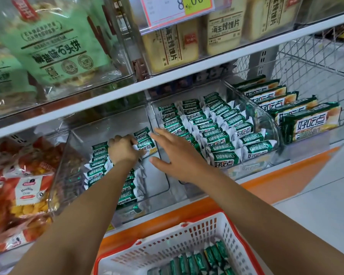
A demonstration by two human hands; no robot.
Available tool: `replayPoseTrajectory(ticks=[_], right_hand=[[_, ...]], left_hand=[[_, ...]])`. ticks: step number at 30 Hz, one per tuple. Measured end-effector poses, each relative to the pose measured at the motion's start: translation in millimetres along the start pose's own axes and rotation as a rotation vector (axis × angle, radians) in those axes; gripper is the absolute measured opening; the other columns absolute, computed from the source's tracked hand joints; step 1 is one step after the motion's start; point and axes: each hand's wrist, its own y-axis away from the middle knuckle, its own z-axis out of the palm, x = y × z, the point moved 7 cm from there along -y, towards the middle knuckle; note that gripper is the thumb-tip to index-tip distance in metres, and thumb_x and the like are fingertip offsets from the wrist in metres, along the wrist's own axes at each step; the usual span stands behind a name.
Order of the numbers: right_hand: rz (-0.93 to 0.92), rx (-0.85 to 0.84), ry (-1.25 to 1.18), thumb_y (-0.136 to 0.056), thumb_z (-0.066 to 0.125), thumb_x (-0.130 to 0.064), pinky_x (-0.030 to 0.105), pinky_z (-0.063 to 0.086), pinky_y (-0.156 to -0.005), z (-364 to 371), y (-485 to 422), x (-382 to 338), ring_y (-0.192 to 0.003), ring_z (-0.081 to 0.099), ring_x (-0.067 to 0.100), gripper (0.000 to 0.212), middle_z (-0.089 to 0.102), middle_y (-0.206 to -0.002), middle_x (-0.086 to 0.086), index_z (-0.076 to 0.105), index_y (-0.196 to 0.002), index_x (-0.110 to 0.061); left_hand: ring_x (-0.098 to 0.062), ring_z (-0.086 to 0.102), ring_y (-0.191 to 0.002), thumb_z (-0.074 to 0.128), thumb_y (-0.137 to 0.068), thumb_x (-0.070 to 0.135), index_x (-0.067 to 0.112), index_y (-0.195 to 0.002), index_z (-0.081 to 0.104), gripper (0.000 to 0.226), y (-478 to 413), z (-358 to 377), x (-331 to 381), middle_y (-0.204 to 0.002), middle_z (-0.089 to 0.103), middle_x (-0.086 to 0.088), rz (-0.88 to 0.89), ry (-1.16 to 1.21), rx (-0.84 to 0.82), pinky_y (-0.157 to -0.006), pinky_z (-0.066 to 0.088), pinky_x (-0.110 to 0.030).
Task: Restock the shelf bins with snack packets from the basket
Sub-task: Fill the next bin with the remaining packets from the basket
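A clear plastic bin (64, 171) on the lower shelf holds rows of small green-and-white snack packets (96, 165). My left hand (123, 149) reaches deep into it and grips a few packets (145, 140) at the back of the right-hand row. My right hand (175, 155) hovers with fingers spread over the wall between this bin and the fuller neighbouring bin (274, 124), holding nothing. Below, a white basket with an orange rim (187, 233) holds several more green packets (199, 262).
Larger green biscuit packs (310, 124) stand in a row at the right. Orange snack bags (24, 187) fill the left of the shelf. The upper shelf (187, 74) carries clear bins of green bags and yellow packs under a price tag. A wire rack stands far right.
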Motion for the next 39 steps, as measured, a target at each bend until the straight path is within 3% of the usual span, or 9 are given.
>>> replayPoseTrajectory(ticks=[5,10,14,18,22,26,29,34,39], right_hand=[[0.002,0.008,-0.004,-0.098,0.049,-0.045,0.035,0.021,-0.116,-1.3,0.2,-0.4,-0.147,0.018,0.017,0.068,0.013,-0.163,-0.001,0.023,-0.154,-0.016],[-0.004,0.006,0.046,-0.099,0.046,-0.045,0.036,0.015,-0.119,-0.8,4.9,-6.8,-0.15,0.008,0.015,0.067,0.011,-0.163,0.0,0.02,-0.155,-0.016],[-0.037,0.009,0.083,-0.099,0.046,-0.043,0.037,0.01,-0.121,-8.3,13.5,-17.8,-0.15,0.005,0.016,0.066,0.011,-0.163,0.002,0.022,-0.154,-0.016],[-0.077,0.096,0.069,-0.098,0.051,-0.037,0.036,0.019,-0.117,-34.8,28.4,-31.3,-0.145,0.024,0.02,0.055,0.03,-0.156,0.005,0.038,-0.148,-0.015],[-0.146,0.176,0.079,-0.096,0.054,-0.028,0.039,0.036,-0.106,-49.9,54.6,-39.1,-0.124,0.048,0.023,0.041,0.056,-0.133,0.007,0.055,-0.134,-0.011],[-0.174,0.192,0.072,-0.093,0.051,-0.025,0.036,0.041,-0.096,-45.7,96.2,-29.7,-0.112,0.056,0.022,0.035,0.062,-0.119,0.005,0.062,-0.123,-0.011],[-0.166,0.215,0.058,-0.093,0.05,-0.024,0.032,0.037,-0.095,-35.3,137.2,-12.8,-0.108,0.055,0.021,0.031,0.063,-0.114,0.003,0.063,-0.118,-0.012],[-0.055,0.195,0.091,-0.094,0.051,-0.026,0.039,0.029,-0.107,3.4,205.8,34.2,-0.118,0.053,0.02,0.032,0.061,-0.124,0.0,0.061,-0.123,-0.017],[0.127,-0.141,0.155,-0.1,0.048,-0.035,0.037,0.02,-0.115,57.8,260.9,86.1,-0.143,0.028,0.02,0.048,0.033,-0.156,0.001,0.041,-0.146,-0.022]], left_hand=[[-0.035,0.046,-0.114,0.086,-0.068,0.042,0.019,-0.098,0.059,0.047,5.1,-3.4,1.4,-0.11,0.058,-0.011,0.007,0.026,0.01,-0.079,0.044,-0.037],[-0.031,0.052,-0.102,0.085,-0.068,0.044,0.019,-0.086,0.06,0.04,23.4,-22.1,5.3,-0.094,0.06,-0.006,0.13,0.058,0.093,-0.068,0.045,-0.036],[-0.026,0.055,-0.098,0.082,-0.073,0.039,0.019,-0.086,0.063,0.03,46.6,-37.5,6.1,-0.095,0.06,-0.004,0.166,0.109,0.105,-0.068,0.047,-0.034],[-0.027,0.062,-0.081,0.07,-0.084,0.031,0.02,-0.081,0.063,0.014,81.2,-57.2,10.0,-0.087,0.064,-0.001,0.208,0.153,0.135,-0.059,0.041,-0.03],[-0.026,0.058,-0.065,0.062,-0.089,0.027,0.018,-0.077,0.057,0.016,127.3,-74.2,25.7,-0.069,0.06,0.003,0.238,0.216,0.151,-0.055,0.031,-0.029],[-0.023,0.061,-0.067,0.061,-0.088,0.023,0.018,-0.079,0.062,0.01,171.4,-77.8,43.0,-0.073,0.064,0.001,0.326,0.249,0.14,-0.055,0.041,-0.033],[-0.02,0.058,-0.067,0.058,-0.086,0.027,0.02,-0.079,0.062,0.011,204.7,-72.8,53.8,-0.075,0.062,0.003,0.372,0.273,0.144,-0.055,0.043,-0.033],[-0.018,0.051,-0.069,0.057,-0.089,0.033,0.021,-0.077,0.059,0.018,248.2,-39.9,76.0,-0.078,0.056,0.0,0.472,0.266,0.124,-0.054,0.039,-0.031],[-0.016,0.053,-0.069,0.06,-0.09,0.028,0.017,-0.076,0.061,0.018,286.8,42.1,79.6,-0.078,0.059,0.002,0.434,0.184,-0.135,-0.052,0.039,-0.029]])
